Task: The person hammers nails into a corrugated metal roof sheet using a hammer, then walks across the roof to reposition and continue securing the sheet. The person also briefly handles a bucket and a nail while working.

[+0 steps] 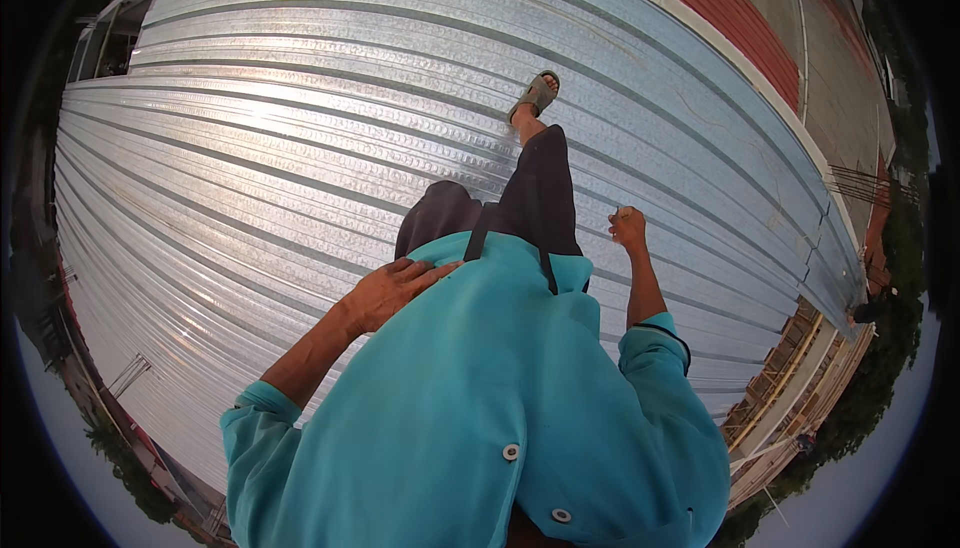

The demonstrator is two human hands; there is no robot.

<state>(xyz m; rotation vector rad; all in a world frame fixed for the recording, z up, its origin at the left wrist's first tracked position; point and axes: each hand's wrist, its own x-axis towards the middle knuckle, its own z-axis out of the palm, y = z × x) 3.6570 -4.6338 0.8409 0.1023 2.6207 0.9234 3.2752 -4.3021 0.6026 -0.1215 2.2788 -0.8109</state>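
Note:
My left hand (393, 293) lies against the front of my turquoise shirt (430, 388) near the waist, with its fingers stretched out and nothing visible in them. Off to the right, my right hand (628, 228) hangs over the ribbed metal roof sheets (690, 278), apart from them. Its fingers are curled closed, and whatever may be inside is too small to make out. Dark trousers (535, 188) cover my legs, and one foot in a grey sandal (535, 95) is stretched forward on the metal.
Silvery ribbed sheets stretch all around me, with bright glare at the left. A red roof strip (720, 18) runs beyond the far right edge. Wooden framing (785, 373) shows past the sheets at the lower right. Thin bars (860, 184) stick out at the right rim.

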